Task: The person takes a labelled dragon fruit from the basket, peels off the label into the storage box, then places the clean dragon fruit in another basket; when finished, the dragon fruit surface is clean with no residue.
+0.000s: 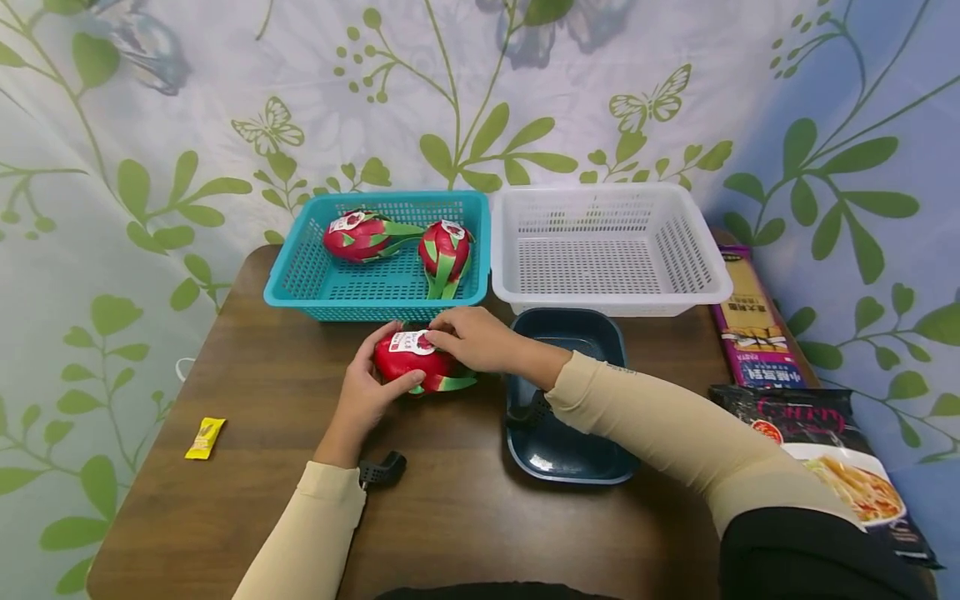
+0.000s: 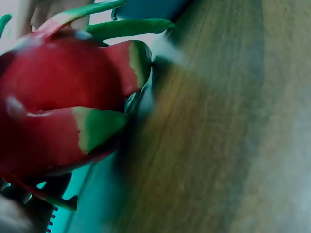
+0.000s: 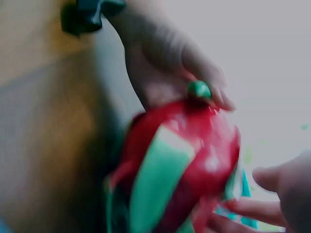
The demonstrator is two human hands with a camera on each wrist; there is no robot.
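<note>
A red dragon fruit with green-tipped scales and a white label is held over the wooden table, just in front of the teal basket. My left hand grips its left end, thumb on the near side. From the right, my right hand touches the fruit, its thumb at the label's right end. In the right wrist view, blurred right-hand fingers lie along the dragon fruit. Scales of the dragon fruit fill the left wrist view's left side.
Two labelled dragon fruits lie in the teal basket. Beside it stands a white basket. A dark blue tray sits under my right forearm. Food packets line the table's right edge; a small yellow packet lies at left.
</note>
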